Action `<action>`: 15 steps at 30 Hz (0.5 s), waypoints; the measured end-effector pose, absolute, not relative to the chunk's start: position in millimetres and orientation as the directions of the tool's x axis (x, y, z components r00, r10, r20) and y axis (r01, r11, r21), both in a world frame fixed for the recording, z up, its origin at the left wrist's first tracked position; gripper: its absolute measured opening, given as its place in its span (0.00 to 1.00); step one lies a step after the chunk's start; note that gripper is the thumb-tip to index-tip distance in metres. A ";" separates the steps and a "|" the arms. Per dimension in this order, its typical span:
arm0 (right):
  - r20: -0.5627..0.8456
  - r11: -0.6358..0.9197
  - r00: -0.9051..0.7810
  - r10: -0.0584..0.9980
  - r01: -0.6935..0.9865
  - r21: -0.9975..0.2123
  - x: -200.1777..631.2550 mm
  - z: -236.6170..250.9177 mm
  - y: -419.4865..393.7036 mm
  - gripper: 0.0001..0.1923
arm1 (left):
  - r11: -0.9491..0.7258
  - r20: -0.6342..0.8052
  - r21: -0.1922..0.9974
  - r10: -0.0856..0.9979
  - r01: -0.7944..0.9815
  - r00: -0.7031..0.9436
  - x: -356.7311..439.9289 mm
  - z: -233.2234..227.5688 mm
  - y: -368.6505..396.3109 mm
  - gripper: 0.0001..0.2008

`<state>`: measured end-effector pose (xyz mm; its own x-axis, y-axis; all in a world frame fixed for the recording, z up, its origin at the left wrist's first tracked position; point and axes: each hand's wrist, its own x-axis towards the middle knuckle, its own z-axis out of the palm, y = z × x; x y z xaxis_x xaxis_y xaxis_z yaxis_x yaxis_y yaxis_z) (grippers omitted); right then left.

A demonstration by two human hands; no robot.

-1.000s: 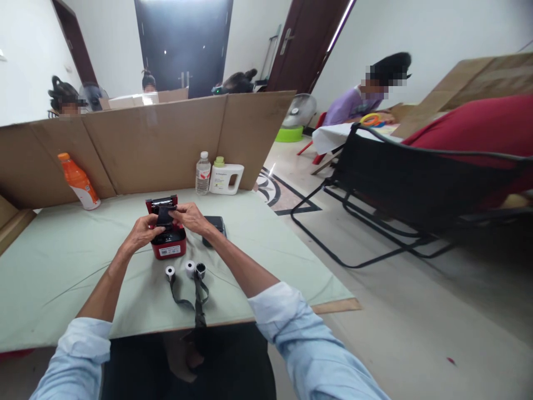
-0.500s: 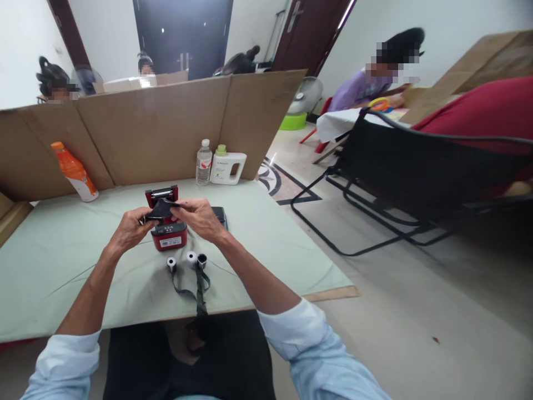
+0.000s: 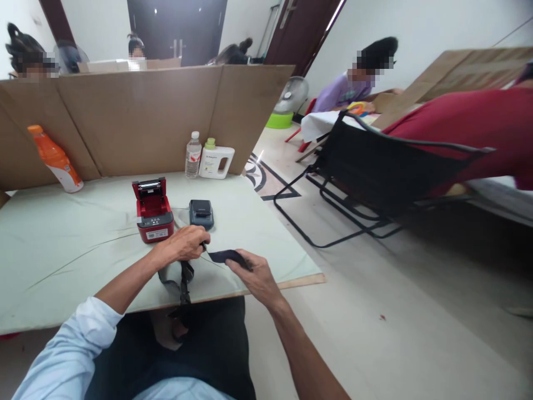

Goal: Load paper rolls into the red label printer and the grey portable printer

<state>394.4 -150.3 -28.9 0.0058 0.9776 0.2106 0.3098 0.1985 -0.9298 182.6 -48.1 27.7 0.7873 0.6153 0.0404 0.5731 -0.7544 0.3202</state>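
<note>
In front of me, my left hand (image 3: pixel 189 243) is closed, pinching a small dark piece at its fingertips. Between the hands stretches a dark strip (image 3: pixel 220 256), its other end gripped between the thumb and fingers of my right hand (image 3: pixel 258 275) near the table's front edge. A red and black label printer (image 3: pixel 154 214) stands with its lid raised just beyond my left hand. Under that hand, other dark strips (image 3: pixel 185 280) lie on the cloth and hang over the edge; the small rolls they come from are hidden.
A dark grey handheld device (image 3: pixel 202 214) lies right of the printer. Along the cardboard screen (image 3: pixel 137 122) stand an orange bottle (image 3: pixel 56 158), a clear water bottle (image 3: pixel 192 156) and a white jug (image 3: pixel 216 161). A black folding chair (image 3: pixel 366 166) is at right; other people sit beyond.
Both hands have moved from over the printer toward the table's front and to the right. The dark piece is now drawn out as a strip between them, and the printer's inside shows.
</note>
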 end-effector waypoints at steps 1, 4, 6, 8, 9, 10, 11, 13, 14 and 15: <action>0.206 0.200 -0.017 0.978 0.334 -0.921 394.0 -34.8 -154.9 0.14 | -0.757 -0.011 0.286 0.610 0.587 0.792 187.1 24.0 -47.6 0.15; 0.220 0.234 -0.080 0.972 0.413 -0.880 387.9 -49.2 -165.0 0.13 | -0.758 -0.133 0.204 0.606 0.620 0.784 191.6 18.5 -48.5 0.15; 0.250 0.282 -0.131 0.959 0.457 -0.843 382.4 -55.2 -170.0 0.11 | -0.760 -0.173 0.173 0.603 0.627 0.779 189.3 18.6 -50.4 0.15; 0.287 0.344 -0.190 0.939 0.477 -0.809 377.5 -58.1 -174.5 0.07 | -0.763 -0.206 0.139 0.601 0.631 0.772 185.6 19.9 -52.6 0.14; 0.300 0.371 -0.221 0.928 0.479 -0.795 375.6 -58.5 -176.7 0.06 | -0.766 -0.222 0.115 0.601 0.633 0.768 183.9 20.5 -53.8 0.14; 0.308 0.393 -0.248 0.918 0.479 -0.785 374.2 -58.3 -178.9 0.05 | -0.768 -0.237 0.090 0.602 0.634 0.762 182.3 20.7 -54.9 0.13; 0.309 0.406 -0.270 0.912 0.481 -0.777 373.3 -57.6 -181.3 0.06 | -0.770 -0.249 0.067 0.603 0.635 0.758 181.1 20.6 -56.1 0.13; 0.293 0.412 -0.303 0.907 0.494 -0.765 372.6 -54.9 -187.0 0.07 | -0.771 -0.253 0.046 0.606 0.635 0.754 179.3 19.6 -58.0 0.13; 0.277 0.409 -0.317 0.907 0.509 -0.757 372.7 -53.0 -190.4 0.08 | -0.770 -0.250 0.052 0.606 0.636 0.755 178.4 19.1 -58.6 0.14; 0.255 0.402 -0.330 0.909 0.530 -0.747 373.0 -50.8 -194.2 0.09 | -0.768 -0.247 0.068 0.606 0.637 0.756 177.2 18.8 -59.0 0.15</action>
